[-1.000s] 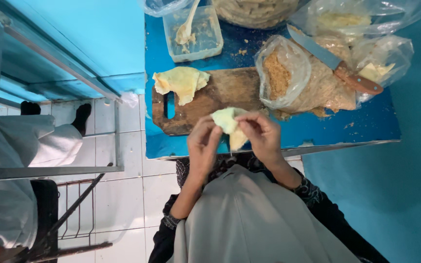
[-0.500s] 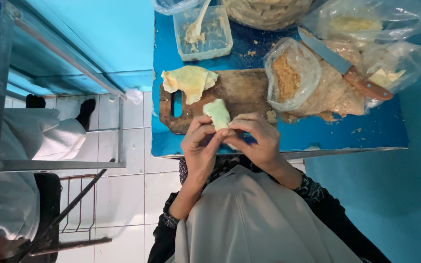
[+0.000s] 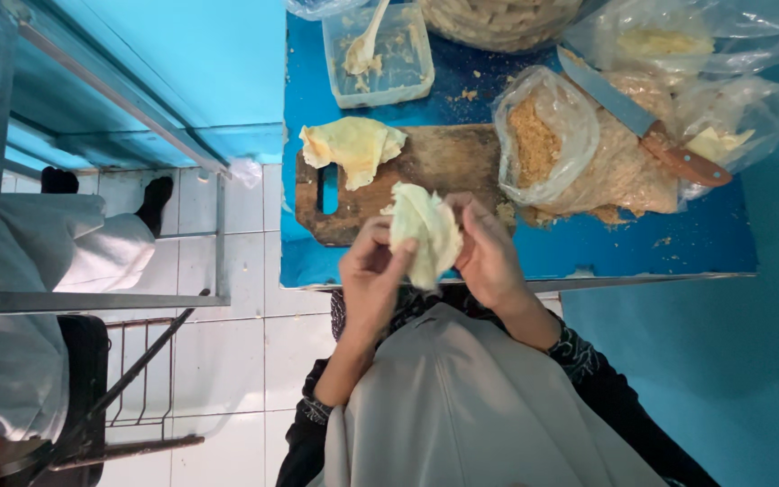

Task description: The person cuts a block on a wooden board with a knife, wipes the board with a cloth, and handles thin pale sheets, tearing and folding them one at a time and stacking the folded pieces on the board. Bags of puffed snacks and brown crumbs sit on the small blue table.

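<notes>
Wrapper: pale folded dough sheet, held mid-frame above the wooden board, long axis roughly upright.
Left hand: closed on its left edge.
Right hand: pinched on its right edge, seemingly equally near.
Spare sheet: laid upper left on the board.

A pale yellow-green dough wrapper, thin and crinkled, is held up between both hands, folded into a loose upright bundle. It hovers just over the near edge of the wooden cutting board. A second wrapper, flatter and yellower, lies rumpled on the board's far left corner beside the handle slot.
</notes>
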